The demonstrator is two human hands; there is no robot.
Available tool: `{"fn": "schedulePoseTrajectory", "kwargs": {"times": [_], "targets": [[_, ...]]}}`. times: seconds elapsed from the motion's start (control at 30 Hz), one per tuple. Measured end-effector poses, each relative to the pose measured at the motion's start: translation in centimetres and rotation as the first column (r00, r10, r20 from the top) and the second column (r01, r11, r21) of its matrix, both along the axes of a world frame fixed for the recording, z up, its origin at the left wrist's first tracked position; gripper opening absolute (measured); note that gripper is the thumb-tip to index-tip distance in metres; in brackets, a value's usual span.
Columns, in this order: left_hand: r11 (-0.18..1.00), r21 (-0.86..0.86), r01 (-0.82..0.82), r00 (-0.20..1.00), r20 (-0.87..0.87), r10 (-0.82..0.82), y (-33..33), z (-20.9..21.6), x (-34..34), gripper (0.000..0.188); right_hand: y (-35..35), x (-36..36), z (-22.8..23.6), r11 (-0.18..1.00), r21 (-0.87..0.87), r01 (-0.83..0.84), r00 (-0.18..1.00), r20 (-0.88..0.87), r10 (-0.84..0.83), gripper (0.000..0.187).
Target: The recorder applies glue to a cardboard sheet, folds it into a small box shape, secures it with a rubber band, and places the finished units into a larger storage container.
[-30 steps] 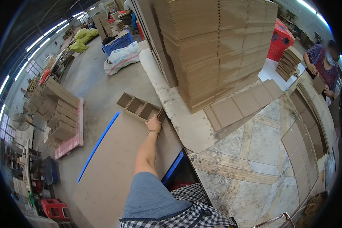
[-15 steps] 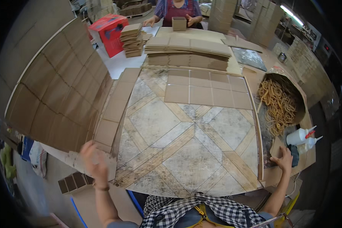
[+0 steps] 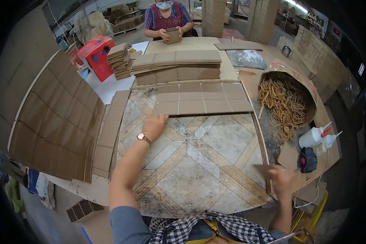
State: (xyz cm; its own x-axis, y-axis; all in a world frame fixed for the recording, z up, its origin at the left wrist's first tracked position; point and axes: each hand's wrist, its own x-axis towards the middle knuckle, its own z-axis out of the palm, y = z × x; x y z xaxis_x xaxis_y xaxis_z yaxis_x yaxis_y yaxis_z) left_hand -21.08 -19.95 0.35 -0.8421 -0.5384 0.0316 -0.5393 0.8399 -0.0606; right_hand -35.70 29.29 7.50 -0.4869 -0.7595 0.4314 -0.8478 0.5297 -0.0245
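Note:
A scored brown cardboard sheet with pale lines between its panels lies at the far side of the patterned board. My left hand is closed on the sheet's near left corner, and a dark shadow shows under that near edge. At the board's right side, my right hand, smeared by motion, grips a small flat piece of cardboard that points left. Another small cardboard piece lies just beyond my right hand, beside a dark blue and red object whose kind I cannot make out.
Wooden strips border the board. Stacked cardboard stands behind it; tall corrugated sheets lean at left. On the right are a sack of yellowish rubber bands and white glue bottles. Across the table, a person holds a small box.
My left hand has moved right and away from me, onto the sheet's corner. My right hand has come left with a small cardboard piece. The view has shifted; the person opposite has lifted the box.

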Motion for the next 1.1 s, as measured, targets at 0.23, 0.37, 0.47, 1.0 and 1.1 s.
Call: {"fn": "schedulePoseTrajectory", "kwargs": {"times": [0.23,0.37,0.47,1.0,1.1], "targets": [[-0.136,0.884,0.448,0.487,-0.113,0.866,1.5,-0.4,-4.1,0.044,-3.4,2.7,2.7,0.949,0.257,-0.185,0.905,0.420,0.062,0.018],[-0.182,0.712,0.679,0.256,0.003,0.967,1.8,-3.1,-3.4,0.039,-6.4,1.9,3.9,0.943,0.003,-0.332,0.871,0.386,0.305,0.016],[-0.165,0.740,0.652,0.271,-0.024,0.962,5.5,-2.6,1.4,0.037,-9.5,1.2,5.0,0.916,-0.249,-0.314,0.846,0.364,0.389,0.013],[0.044,0.876,0.479,0.016,-0.058,0.998,26.6,-0.1,25.6,0.031,-22.8,15.6,-0.6,0.578,0.000,-0.816,0.557,0.269,0.786,0.012],[0.067,0.889,0.453,0.027,-0.089,0.996,26.4,-0.2,25.3,0.030,-23.0,16.5,-0.3,0.559,0.028,-0.828,0.548,0.250,0.798,0.018]]}}
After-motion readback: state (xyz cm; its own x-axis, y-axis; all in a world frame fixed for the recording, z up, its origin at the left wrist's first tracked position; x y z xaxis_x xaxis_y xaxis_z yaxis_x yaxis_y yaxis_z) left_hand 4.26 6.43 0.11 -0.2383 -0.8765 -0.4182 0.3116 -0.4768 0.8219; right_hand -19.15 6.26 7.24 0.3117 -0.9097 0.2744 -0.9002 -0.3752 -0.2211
